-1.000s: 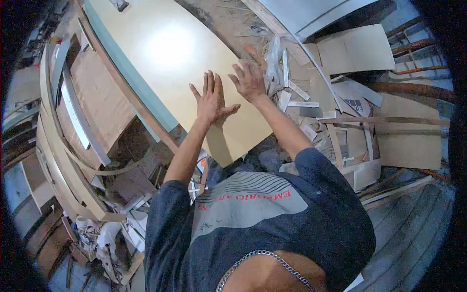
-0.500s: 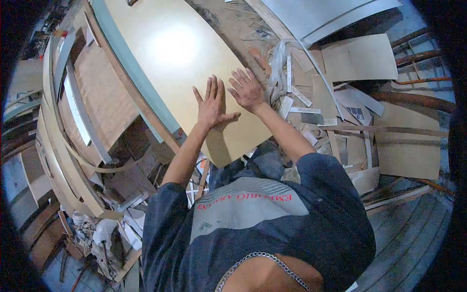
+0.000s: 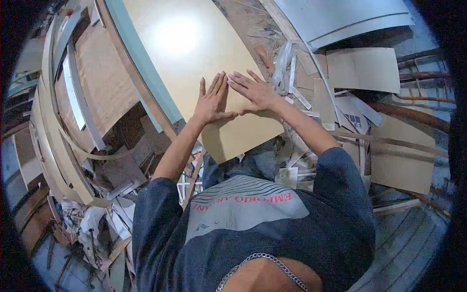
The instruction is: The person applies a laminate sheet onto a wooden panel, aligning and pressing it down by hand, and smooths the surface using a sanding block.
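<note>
A long pale yellow board (image 3: 194, 58) stretches away in front of me, with a bright glare spot on its far part. My left hand (image 3: 213, 101) lies flat on the near part of the board, fingers stretched out. Close beside it, my right hand (image 3: 257, 93) rests on the same surface, fingers spread and angled toward the left hand. The fingertips and thumbs of the two hands almost meet. Neither hand grips anything. A light green board (image 3: 141, 63) runs along the left side of the yellow one.
A wooden strip (image 3: 124, 53) borders the green board. Curved boards and strips (image 3: 48, 146) stand at left. On the right lie plywood offcuts (image 3: 365, 68), clear plastic (image 3: 283, 70) and scraps. A pale blue-grey panel (image 3: 350, 17) is at upper right.
My right hand has shifted and turned inward, so its fingers now point toward my left hand. The left hand stays flat on the board. The view has moved slightly.
</note>
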`<state>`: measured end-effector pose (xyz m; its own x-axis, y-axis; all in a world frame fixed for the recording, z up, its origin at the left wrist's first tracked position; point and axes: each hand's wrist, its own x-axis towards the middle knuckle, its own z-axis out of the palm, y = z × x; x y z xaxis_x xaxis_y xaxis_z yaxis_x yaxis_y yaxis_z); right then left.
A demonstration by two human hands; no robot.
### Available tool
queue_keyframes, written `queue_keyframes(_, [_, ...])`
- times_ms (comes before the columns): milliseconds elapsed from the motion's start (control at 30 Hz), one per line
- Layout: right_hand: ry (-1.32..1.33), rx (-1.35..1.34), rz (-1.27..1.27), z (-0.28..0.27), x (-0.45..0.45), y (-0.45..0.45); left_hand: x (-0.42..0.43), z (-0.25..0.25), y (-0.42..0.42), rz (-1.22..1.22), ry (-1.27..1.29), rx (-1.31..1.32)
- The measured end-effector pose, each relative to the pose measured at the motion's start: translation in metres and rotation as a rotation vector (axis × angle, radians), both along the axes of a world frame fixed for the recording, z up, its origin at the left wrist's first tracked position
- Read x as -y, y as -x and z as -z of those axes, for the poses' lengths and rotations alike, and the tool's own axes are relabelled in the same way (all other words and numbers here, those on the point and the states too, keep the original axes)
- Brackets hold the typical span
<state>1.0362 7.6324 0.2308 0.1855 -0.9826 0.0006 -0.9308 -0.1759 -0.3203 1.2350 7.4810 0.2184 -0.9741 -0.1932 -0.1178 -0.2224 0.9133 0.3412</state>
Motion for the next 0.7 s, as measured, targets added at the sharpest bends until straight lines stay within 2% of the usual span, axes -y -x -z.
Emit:
queue_keyframes(200, [-0.046,-0.034,0.047,-0.003,0.003,-0.009,0.001,0.002,-0.002,0.000,0.003,-0.062])
queue_keyframes(367, [-0.053,-0.019,0.033,-0.009,-0.001,-0.005,0.000,-0.005,-0.003,0.017,0.022,-0.015])
queue_keyframes(433, [0.020,0.145,0.087,-0.011,0.001,-0.004,-0.003,-0.009,-0.004,0.011,0.030,-0.007])
queue_keyframes(467, [0.024,0.141,0.088,-0.011,0.003,-0.007,-0.003,-0.010,-0.004,0.010,0.032,0.010])
queue_keyframes(533, [0.113,0.095,0.271,-0.008,0.008,-0.026,0.000,-0.008,-0.005,0.024,0.047,0.018])
queue_keyframes(567, [0.108,0.094,0.272,-0.003,0.011,-0.032,0.000,-0.006,-0.005,0.027,0.059,0.025])
queue_keyframes(633, [0.177,-0.118,0.318,0.005,0.021,-0.041,-0.001,-0.006,-0.005,0.029,0.062,0.010])
queue_keyframes(700, [0.206,-0.080,0.338,0.011,0.023,-0.041,-0.002,-0.006,-0.007,0.031,0.065,0.003])
